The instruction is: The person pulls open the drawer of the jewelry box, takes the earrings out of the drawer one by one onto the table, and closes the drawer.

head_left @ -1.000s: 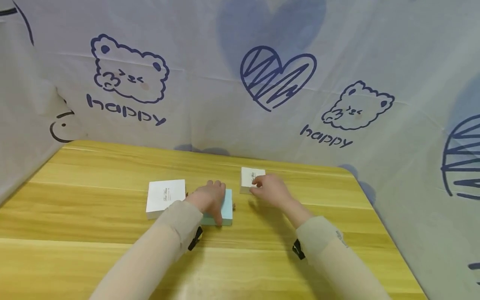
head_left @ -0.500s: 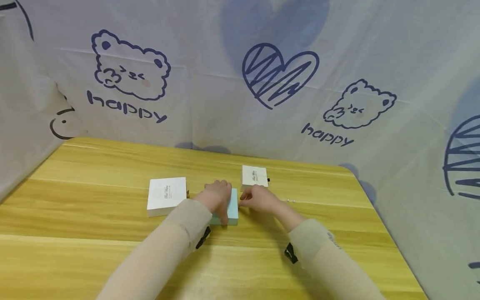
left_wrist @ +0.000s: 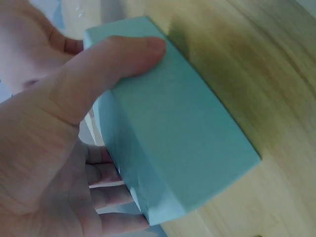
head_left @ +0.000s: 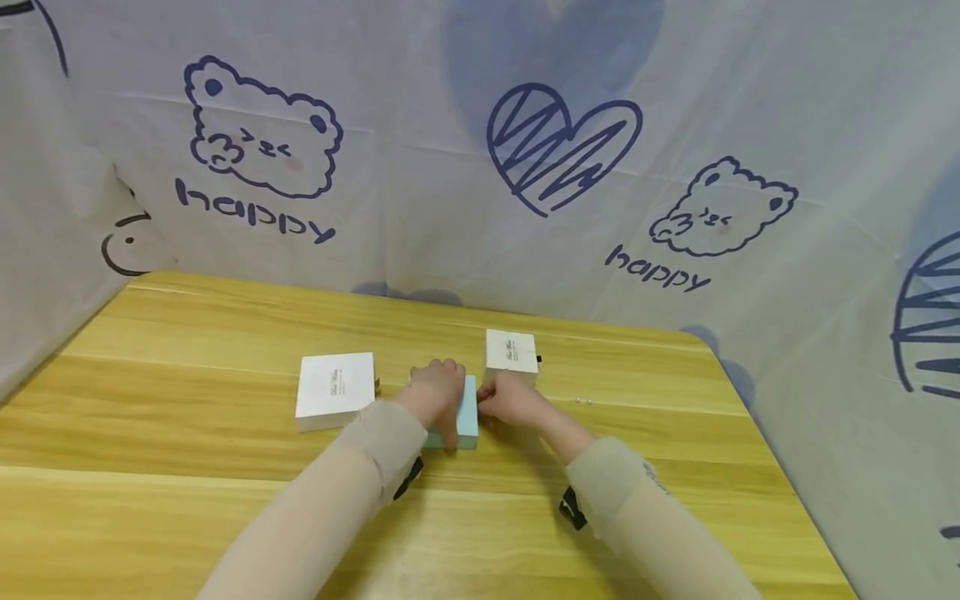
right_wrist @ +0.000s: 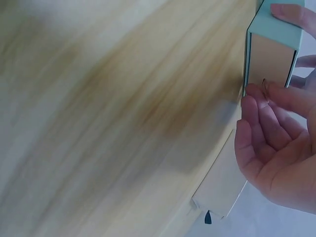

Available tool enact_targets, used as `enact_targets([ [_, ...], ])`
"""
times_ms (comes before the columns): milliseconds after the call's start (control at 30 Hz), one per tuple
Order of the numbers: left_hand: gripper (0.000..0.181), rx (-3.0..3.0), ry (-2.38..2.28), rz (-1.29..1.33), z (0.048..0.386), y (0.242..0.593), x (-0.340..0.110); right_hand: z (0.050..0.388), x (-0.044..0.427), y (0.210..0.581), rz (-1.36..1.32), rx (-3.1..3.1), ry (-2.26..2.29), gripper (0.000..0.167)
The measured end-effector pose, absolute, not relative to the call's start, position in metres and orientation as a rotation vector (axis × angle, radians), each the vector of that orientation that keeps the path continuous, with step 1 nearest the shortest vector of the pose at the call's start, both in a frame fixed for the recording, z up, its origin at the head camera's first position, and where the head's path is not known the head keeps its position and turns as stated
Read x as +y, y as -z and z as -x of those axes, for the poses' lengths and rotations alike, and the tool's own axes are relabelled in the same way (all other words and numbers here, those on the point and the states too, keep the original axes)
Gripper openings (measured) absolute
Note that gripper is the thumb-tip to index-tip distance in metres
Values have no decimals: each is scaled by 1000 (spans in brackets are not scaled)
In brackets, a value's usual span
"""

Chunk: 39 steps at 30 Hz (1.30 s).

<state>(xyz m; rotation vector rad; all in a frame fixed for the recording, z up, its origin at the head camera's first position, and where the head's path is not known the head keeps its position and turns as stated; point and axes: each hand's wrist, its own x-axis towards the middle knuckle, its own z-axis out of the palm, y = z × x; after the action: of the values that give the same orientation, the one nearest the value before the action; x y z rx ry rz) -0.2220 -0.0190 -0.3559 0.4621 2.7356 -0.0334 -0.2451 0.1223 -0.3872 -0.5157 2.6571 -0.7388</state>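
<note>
A light turquoise box point(head_left: 467, 412) lies on the wooden table, and my left hand point(head_left: 438, 396) grips it from above. In the left wrist view the thumb presses on one long face of the turquoise box point(left_wrist: 173, 133), with the other fingers along the opposite side. My right hand point(head_left: 513, 400) is at the box's right end. Seen from the right wrist, that end shows a pale pink drawer front point(right_wrist: 270, 61), which looks flush with the turquoise sleeve. Thumb and forefinger of the right hand point(right_wrist: 281, 133) pinch a small pull tab point(right_wrist: 265, 88) there.
A larger white box point(head_left: 333, 387) with printed lettering lies to the left. Just behind my right hand stands a smaller white box point(head_left: 510, 350) with a dark tab on its right side. Two tiny shiny beads point(head_left: 583, 401) lie further right. A printed cloth hangs behind the table.
My right hand has moved from the smaller white box down to the turquoise box's right end. The turquoise box has shifted slightly right under my left hand. The tiny beads have come into view.
</note>
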Motion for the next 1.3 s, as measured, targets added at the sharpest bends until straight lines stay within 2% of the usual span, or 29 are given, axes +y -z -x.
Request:
enact_targets([
  [833, 92, 2723, 43, -468, 223, 359, -20, 243, 117, 389, 405, 2666, 765, 12],
  [1300, 98, 2718, 7, -496, 221, 360, -21, 242, 129, 388, 359, 2680, 757, 17],
])
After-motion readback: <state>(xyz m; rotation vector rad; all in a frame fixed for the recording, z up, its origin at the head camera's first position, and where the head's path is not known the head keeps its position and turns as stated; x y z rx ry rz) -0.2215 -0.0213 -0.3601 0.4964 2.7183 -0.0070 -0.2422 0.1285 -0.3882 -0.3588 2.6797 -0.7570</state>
